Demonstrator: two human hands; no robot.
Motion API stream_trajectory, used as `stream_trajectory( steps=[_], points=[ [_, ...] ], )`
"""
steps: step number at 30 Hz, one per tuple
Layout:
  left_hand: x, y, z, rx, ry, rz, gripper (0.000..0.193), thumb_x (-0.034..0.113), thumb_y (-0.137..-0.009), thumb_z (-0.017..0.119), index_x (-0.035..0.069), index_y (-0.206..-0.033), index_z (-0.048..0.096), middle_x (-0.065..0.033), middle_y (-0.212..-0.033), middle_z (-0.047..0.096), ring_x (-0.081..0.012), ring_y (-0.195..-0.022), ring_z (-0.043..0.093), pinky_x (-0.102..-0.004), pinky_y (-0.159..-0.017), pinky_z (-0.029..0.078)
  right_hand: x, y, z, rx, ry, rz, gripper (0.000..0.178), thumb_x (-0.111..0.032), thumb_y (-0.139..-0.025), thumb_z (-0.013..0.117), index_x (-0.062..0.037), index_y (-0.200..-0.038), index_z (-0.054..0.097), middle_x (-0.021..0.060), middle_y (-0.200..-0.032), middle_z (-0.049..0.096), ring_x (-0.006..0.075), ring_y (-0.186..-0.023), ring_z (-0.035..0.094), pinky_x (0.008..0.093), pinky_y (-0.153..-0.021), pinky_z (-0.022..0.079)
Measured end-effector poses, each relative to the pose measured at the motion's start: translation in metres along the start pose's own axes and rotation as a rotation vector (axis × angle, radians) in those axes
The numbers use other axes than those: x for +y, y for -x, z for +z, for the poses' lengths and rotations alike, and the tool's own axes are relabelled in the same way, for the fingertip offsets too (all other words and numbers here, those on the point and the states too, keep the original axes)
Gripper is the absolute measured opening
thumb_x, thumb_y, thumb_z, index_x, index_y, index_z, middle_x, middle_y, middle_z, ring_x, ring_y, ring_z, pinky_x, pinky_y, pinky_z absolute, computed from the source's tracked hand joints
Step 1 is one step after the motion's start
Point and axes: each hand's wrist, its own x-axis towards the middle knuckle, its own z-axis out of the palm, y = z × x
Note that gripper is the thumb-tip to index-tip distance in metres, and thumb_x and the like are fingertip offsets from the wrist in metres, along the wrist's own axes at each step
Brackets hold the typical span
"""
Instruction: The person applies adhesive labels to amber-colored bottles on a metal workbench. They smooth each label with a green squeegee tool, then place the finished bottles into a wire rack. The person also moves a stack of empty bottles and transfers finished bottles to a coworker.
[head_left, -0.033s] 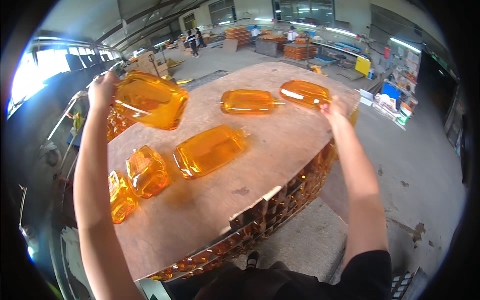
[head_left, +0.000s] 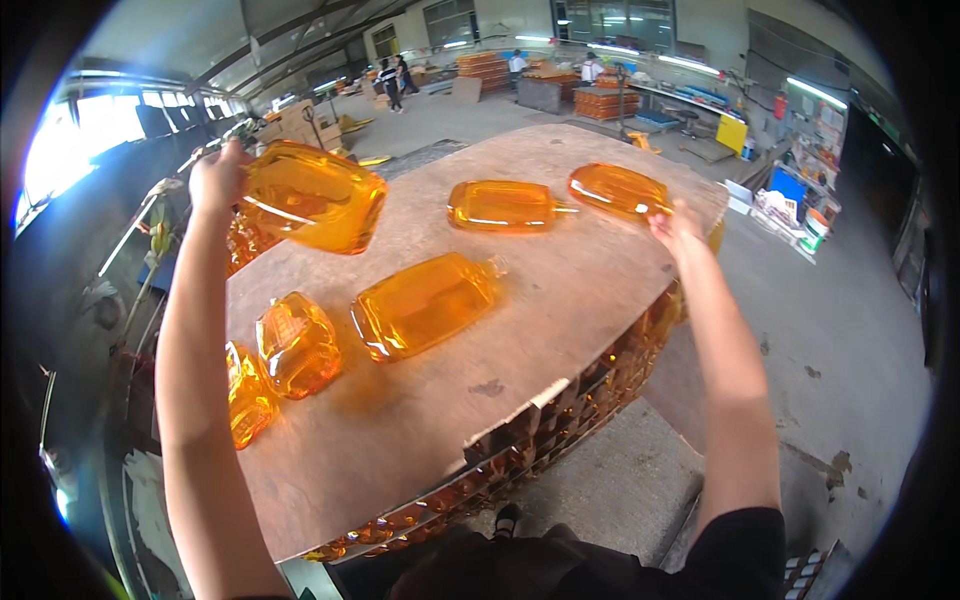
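Note:
My left hand [head_left: 217, 180] is closed around the neck end of a flat-sided amber bottle [head_left: 318, 200], holding it tilted above the far left of a brown board [head_left: 560, 340]. Over at the far right edge, the fingers of my right hand [head_left: 680, 228] close on the neck of another amber bottle [head_left: 612, 188]; whether its body rests on the board I cannot tell. Between them an amber bottle [head_left: 500, 206] lies on its side, neck to the right. Nearer lies a larger-looking bottle [head_left: 428, 305]. Two more bottles, one upright-looking [head_left: 298, 345] and one [head_left: 248, 400] partly behind my left forearm, are at the left.
Under the board's near edge are packed rows of amber bottles [head_left: 440, 500]. Concrete floor [head_left: 810, 380] lies to the right, with a white bucket [head_left: 815, 230] and shelves. Farther back are stacked orange-brown goods [head_left: 605, 103], a workbench and several people.
The whole view has shifted slightly, so things appear a little farther right. Both hands keep their hold on the bottles; the left-hand bottle has barely moved.

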Motion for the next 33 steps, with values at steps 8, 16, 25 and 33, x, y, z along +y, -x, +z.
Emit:
stream_trajectory(
  steps=[8, 16, 25, 33],
  points=[
    [-0.080, -0.026, 0.121, -0.217, -0.146, -0.141, 0.044, 0.037, -0.092, 0.051, 0.004, -0.075, 0.073, -0.0098, -0.060, 0.064, -0.0202, -0.053, 0.062, -0.0356, -0.057, 0.051, -0.035, 0.026, -0.036, -0.167, 0.918, -0.174, 0.046, -0.049, -0.097, 0.045, -0.0046, -0.104, 0.057, 0.0137, -0.075, 0.061, 0.0205, -0.066, 0.064, 0.0329, -0.060, 0.054],
    [-0.174, -0.021, 0.130, -0.569, -0.177, -0.493, 0.049, 0.045, -0.095, 0.045, 0.000, -0.092, 0.062, -0.0139, -0.065, 0.063, -0.0218, -0.042, 0.056, -0.0352, -0.041, 0.044, -0.051, 0.083, -0.065, 0.000, 1.124, -0.723, 0.045, -0.046, -0.097, 0.048, -0.0047, -0.107, 0.062, 0.0120, -0.063, 0.060, 0.0222, -0.065, 0.064, 0.0368, -0.063, 0.047],
    [-0.007, 0.090, -0.010, -0.872, -0.281, 0.316, 0.046, 0.001, -0.084, 0.059, 0.005, -0.129, 0.054, -0.0137, -0.120, 0.062, -0.0247, -0.096, 0.066, -0.0345, -0.071, 0.058, -0.022, 0.180, -0.074, -0.122, 0.468, -0.976, 0.029, -0.028, -0.101, 0.047, -0.0061, -0.110, 0.064, 0.0017, -0.076, 0.052, 0.0114, -0.065, 0.045, 0.0263, -0.061, 0.040],
    [0.009, 0.365, -0.208, -0.411, 0.004, 0.819, 0.020, 0.025, -0.087, 0.061, 0.006, -0.093, 0.057, -0.0095, -0.088, 0.058, -0.0271, -0.083, 0.056, -0.0401, -0.072, 0.047, 0.154, 0.258, -0.118, -0.290, 0.543, -0.947, 0.028, -0.026, -0.102, 0.044, -0.0032, -0.103, 0.060, 0.0061, -0.080, 0.057, 0.0148, -0.067, 0.051, 0.0319, -0.062, 0.046]
  ],
)
